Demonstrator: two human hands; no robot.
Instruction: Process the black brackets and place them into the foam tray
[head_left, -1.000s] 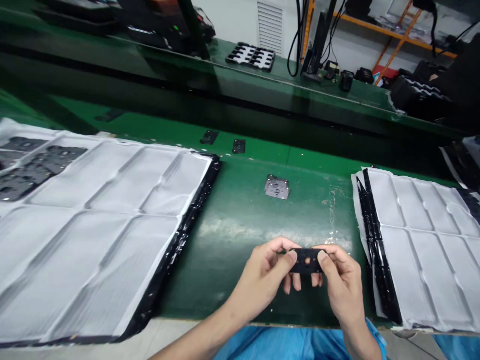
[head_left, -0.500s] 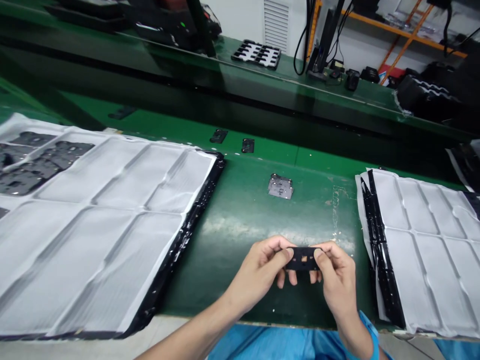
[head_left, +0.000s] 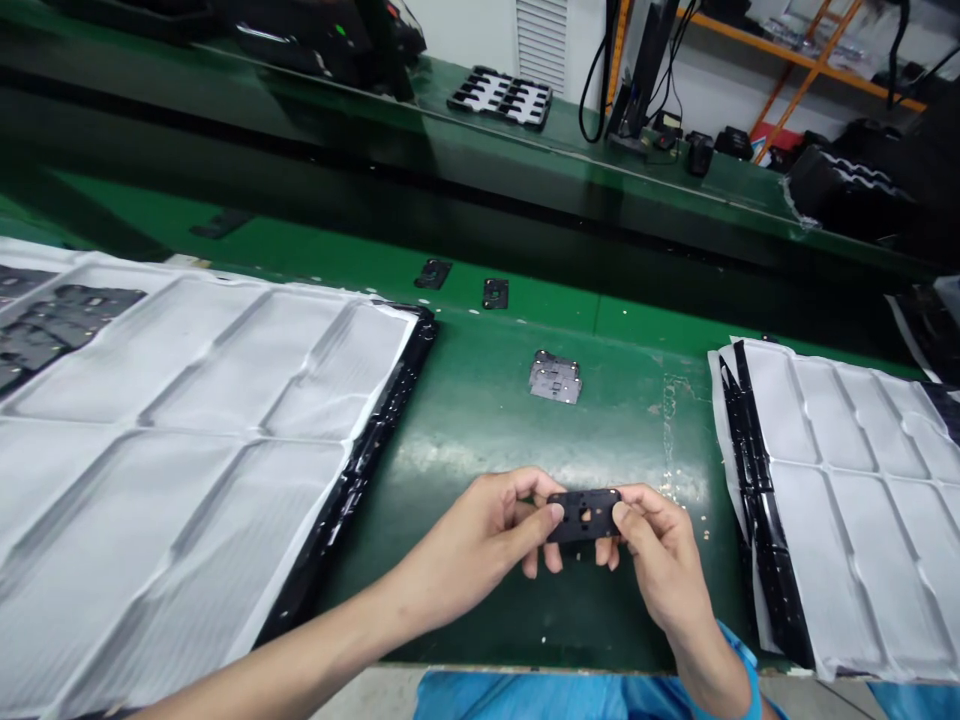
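Between my two hands is a small black flat plate (head_left: 574, 525) with a squarish hole in its middle and smaller openings beside it. My left hand (head_left: 499, 530) pinches its left end, thumb on top and fingers beneath. At the right end, my right hand (head_left: 660, 545) grips it the same way. The plate is held above the green bench (head_left: 465, 440), near the front edge. Beyond my hands, a small pile of similar dark grey plates (head_left: 555, 378) lies on the bench.
A large tray (head_left: 195, 480) under white sheeting fills the left side, with dark plates (head_left: 67, 325) in its far-left compartments. Another white-covered tray (head_left: 862, 500) stands at the right. Two small black parts, one here (head_left: 495, 293), lie farther back. A black-and-white tray (head_left: 501, 97) rests on the raised ledge.
Both hands, still gripping the black plate, have shifted slightly left and the plate's angle has changed a little. The view has moved slightly too.
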